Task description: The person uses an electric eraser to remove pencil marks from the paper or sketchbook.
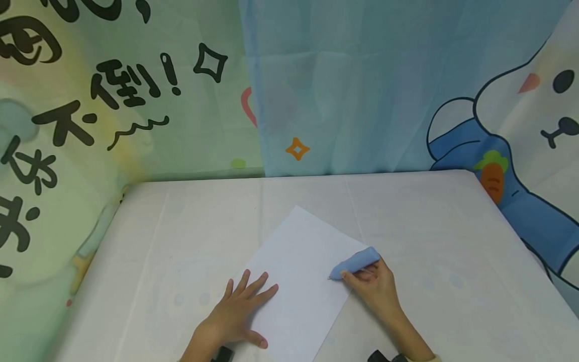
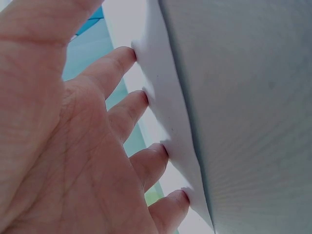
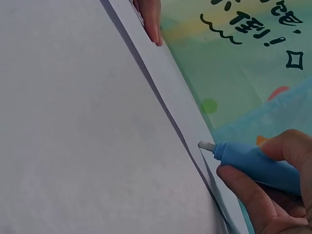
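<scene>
A sheet of white paper (image 1: 300, 291) lies at an angle on the white-covered table. My left hand (image 1: 239, 309) rests on its left edge with the fingers spread. In the left wrist view the fingertips (image 2: 157, 151) touch the paper. My right hand (image 1: 382, 291) pinches a thick blue electric eraser (image 1: 355, 263) between thumb and fingers, over the sheet's right corner. The right wrist view shows the eraser's narrow pale tip (image 3: 207, 146) right at the paper's surface, with its back end hidden in the hand.
The white tablecloth (image 1: 194, 216) spreads around the sheet. Behind the table hang a green curtain (image 1: 194, 115) with black characters and a blue one (image 1: 362, 90) with a cartoon animal on the right. Dark wrist straps (image 1: 223, 354) show at the bottom edge.
</scene>
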Available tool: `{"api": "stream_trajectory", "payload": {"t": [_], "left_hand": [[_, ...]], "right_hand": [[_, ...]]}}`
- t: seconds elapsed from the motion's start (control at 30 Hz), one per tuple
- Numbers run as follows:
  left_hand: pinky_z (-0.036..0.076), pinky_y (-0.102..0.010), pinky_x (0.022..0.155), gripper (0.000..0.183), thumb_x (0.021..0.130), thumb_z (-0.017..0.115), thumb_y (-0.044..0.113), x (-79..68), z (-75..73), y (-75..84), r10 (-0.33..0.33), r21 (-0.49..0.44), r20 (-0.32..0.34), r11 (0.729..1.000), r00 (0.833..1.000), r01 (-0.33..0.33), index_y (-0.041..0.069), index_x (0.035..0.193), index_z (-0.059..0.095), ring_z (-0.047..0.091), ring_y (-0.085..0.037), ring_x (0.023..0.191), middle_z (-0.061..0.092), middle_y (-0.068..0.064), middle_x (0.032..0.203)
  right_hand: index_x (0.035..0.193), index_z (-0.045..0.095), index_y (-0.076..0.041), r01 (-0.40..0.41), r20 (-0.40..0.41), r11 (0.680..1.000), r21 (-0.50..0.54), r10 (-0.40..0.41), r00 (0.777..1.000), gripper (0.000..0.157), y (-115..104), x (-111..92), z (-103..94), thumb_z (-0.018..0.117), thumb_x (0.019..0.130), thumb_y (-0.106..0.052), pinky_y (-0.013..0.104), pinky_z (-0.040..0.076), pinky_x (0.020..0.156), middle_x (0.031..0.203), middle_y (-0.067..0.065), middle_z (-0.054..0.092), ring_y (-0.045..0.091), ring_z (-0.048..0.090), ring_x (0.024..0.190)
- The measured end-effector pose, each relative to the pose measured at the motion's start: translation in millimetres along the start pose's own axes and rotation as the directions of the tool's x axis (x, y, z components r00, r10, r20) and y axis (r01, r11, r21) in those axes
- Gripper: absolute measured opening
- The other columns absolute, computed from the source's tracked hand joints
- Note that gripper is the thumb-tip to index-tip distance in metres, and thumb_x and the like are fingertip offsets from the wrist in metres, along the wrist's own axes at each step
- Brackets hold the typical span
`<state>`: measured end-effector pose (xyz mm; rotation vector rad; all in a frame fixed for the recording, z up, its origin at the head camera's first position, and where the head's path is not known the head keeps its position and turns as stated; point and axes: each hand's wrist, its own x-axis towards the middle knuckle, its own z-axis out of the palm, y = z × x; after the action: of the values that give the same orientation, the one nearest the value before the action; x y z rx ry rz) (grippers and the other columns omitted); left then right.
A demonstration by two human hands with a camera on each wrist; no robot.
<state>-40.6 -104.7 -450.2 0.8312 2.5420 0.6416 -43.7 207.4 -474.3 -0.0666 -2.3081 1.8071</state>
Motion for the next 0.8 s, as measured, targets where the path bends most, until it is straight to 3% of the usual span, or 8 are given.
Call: {"api": "stream_trajectory", "payload": {"t": [0.4,0.53,0.7,0.8], "left_hand": [[0.012,-0.070,0.112,0.105,0.061,0.085,0.046,0.6,-1.2,0.8,0.000,-0.003,-0.012,1.000,1.000,0.000,0.020,0.151,0.037,0.011,-0.046,0.146,0.025,-0.010,0.160],[0.012,-0.071,0.111,0.105,0.061,0.084,0.046,1.2,-1.0,-0.4,0.004,0.001,-0.017,1.000,1.000,-0.004,0.019,0.151,0.037,0.011,-0.046,0.146,0.025,-0.011,0.160],[0.014,-0.071,0.110,0.105,0.060,0.084,0.048,1.4,1.7,-0.8,-0.002,0.020,-0.024,1.000,1.000,0.003,0.020,0.151,0.038,0.013,-0.047,0.146,0.026,-0.011,0.160],[0.017,-0.071,0.110,0.107,0.059,0.083,0.051,-0.1,5.3,0.9,-0.025,0.061,-0.023,0.998,0.999,0.026,0.020,0.151,0.038,0.016,-0.046,0.145,0.027,-0.011,0.159]], "right_hand": [[0.105,0.047,0.015,-0.010,0.003,1.000,0.023,0.010,1.000,0.042,-5.7,3.4,0.9,0.073,0.072,0.018,0.014,0.055,0.068,0.089,0.018,0.065,0.001,0.067,0.073],[0.105,0.047,0.010,-0.092,-0.078,0.996,0.015,0.093,0.993,0.043,-7.2,8.4,-5.0,0.076,0.073,0.013,0.014,0.055,0.068,0.089,0.007,0.062,0.000,0.065,0.072],[0.115,0.049,-0.002,-0.243,-0.168,0.968,0.070,0.251,0.953,0.050,-7.3,13.1,-27.2,0.081,0.077,-0.001,0.011,0.051,0.071,0.099,-0.001,0.054,0.003,0.060,0.080],[0.118,0.054,-0.007,-0.284,-0.183,0.947,0.152,0.310,0.933,0.047,-6.0,13.8,-41.5,0.080,0.079,-0.005,0.011,0.051,0.074,0.104,-0.003,0.057,0.005,0.060,0.085]]}}
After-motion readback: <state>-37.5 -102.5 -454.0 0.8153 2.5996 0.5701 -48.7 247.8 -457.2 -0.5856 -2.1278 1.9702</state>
